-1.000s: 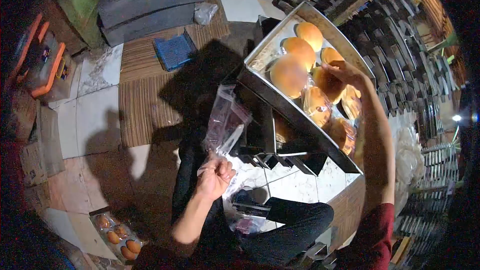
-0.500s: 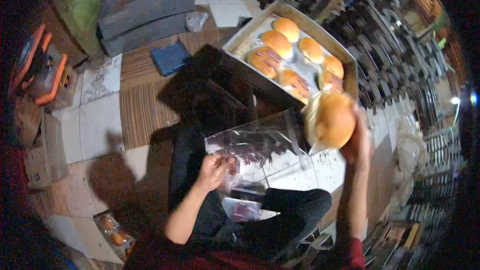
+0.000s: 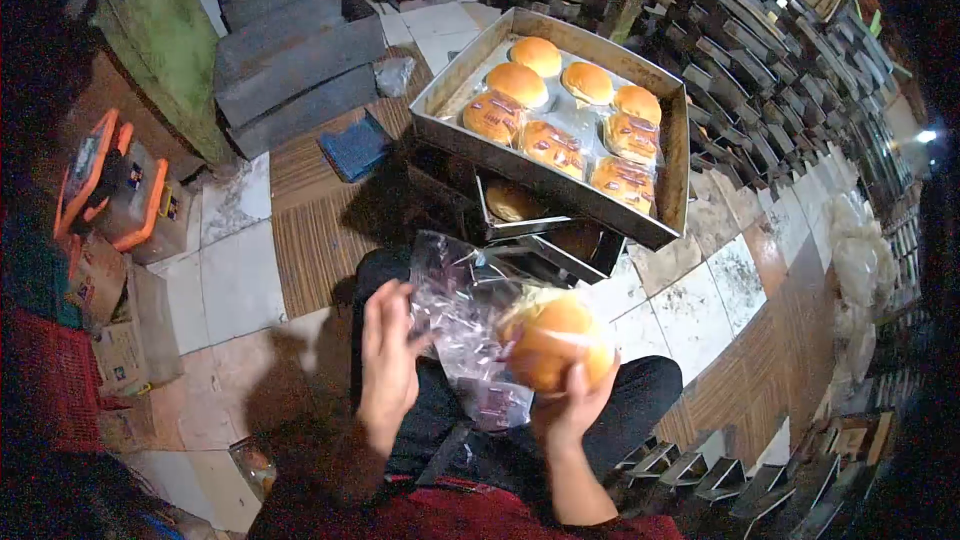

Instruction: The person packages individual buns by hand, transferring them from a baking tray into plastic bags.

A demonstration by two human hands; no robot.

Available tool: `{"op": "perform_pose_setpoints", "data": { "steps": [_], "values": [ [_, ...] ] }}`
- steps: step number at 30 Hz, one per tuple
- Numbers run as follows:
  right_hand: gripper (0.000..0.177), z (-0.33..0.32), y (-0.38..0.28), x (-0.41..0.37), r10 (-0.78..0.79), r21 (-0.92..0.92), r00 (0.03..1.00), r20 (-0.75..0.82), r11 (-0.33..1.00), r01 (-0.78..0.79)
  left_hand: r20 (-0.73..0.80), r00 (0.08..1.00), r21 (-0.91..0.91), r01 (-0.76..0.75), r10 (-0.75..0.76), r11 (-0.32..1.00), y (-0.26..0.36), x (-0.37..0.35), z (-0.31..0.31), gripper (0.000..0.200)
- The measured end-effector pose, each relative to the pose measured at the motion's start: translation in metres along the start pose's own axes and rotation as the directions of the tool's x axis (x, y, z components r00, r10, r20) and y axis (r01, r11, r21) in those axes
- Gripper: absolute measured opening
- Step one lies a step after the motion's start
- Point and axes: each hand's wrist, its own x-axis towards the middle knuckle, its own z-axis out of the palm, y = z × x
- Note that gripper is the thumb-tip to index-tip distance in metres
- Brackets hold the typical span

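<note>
My right hand (image 3: 578, 405) holds a round golden bun (image 3: 562, 340) above my lap, its thumb pressed on the side. Pale filling or frill shows at the bun's upper edge. Against the bun's left side is a clear plastic bag (image 3: 460, 305) with dark print; how far it wraps the bun is blurred. My left hand (image 3: 388, 365) is at the bag's left edge, fingers stretched and thumb apart, somewhat smeared by motion. In front of me, a metal tray (image 3: 450, 130) holds several buns, some in printed clear wrapping (image 3: 552, 148) and others bare (image 3: 587, 83).
More trays with buns (image 3: 515, 202) are stacked beneath the top one. Dark metal pans (image 3: 740, 70) are piled at the right and back. Grey boxes (image 3: 300, 50) and a blue mat (image 3: 355, 147) lie at the upper left. Orange-trimmed containers (image 3: 145, 205) stand at the left.
My right hand has brought the bun from beside the tray down and left to the plastic bag. My left hand's fingers have loosened from a pinch on the bag. The view has shifted.
</note>
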Motion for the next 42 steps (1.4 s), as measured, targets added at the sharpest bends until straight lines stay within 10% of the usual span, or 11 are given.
{"op": "perform_pose_setpoints", "data": {
  "steps": [6,9,11,14,16,20,23,30,34,38,42],
  "values": [
    [0.093,0.009,0.028,-0.047,-0.516,0.164,0.313,0.797,0.685,0.710,0.218,0.975,-0.337,0.125,-0.052,0.933,0.024,-0.048,0.015,0.065],
    [0.098,-0.006,0.024,-0.054,-0.154,0.005,0.479,0.864,0.955,0.297,0.532,0.826,-0.262,-0.050,0.187,0.964,0.022,-0.041,0.022,0.080],
    [0.100,-0.008,0.017,-0.049,-0.148,0.008,0.481,0.864,0.960,0.280,0.702,0.660,0.136,0.245,-0.268,0.960,-0.018,-0.066,0.003,0.087],
    [0.106,-0.011,-0.004,-0.039,-0.112,-0.007,0.509,0.854,0.974,0.227,0.810,0.541,0.085,0.276,-0.228,0.957,0.000,-0.080,0.015,0.109],
    [0.111,-0.009,-0.012,-0.039,-0.089,-0.010,0.535,0.840,0.984,0.179,0.544,0.833,-0.262,0.053,0.102,0.964,0.050,-0.050,0.038,0.130],
    [0.084,0.027,-0.010,-0.030,0.180,0.063,0.796,0.578,0.963,-0.263,0.669,0.725,-0.099,-0.135,0.167,0.986,0.033,-0.047,0.041,0.122],
    [0.117,0.035,-0.044,-0.006,0.064,-0.254,0.333,0.941,0.782,0.568,0.403,0.905,-0.456,0.328,-0.137,0.827,0.023,-0.031,0.038,0.079],
    [0.021,0.051,0.006,0.001,0.036,-0.485,0.500,0.865,0.312,0.817,0.046,0.916,-0.669,0.325,-0.399,0.669,-0.065,0.059,-0.018,0.051],
    [0.014,0.031,-0.042,-0.048,0.314,-0.225,-0.240,0.919,0.915,0.336,0.090,0.956,-0.694,0.261,-0.279,0.671,-0.019,0.071,-0.027,0.054],
    [0.027,0.044,-0.041,0.007,0.174,-0.522,0.600,0.781,0.710,0.473,0.312,0.949,-0.678,0.248,-0.035,0.692,0.016,0.048,-0.015,0.046],
    [0.017,0.031,-0.004,0.016,0.528,-0.538,0.471,0.706,0.833,-0.129,0.267,0.962,-0.669,0.141,0.059,0.730,0.029,0.026,0.004,0.049]
  ]
}}
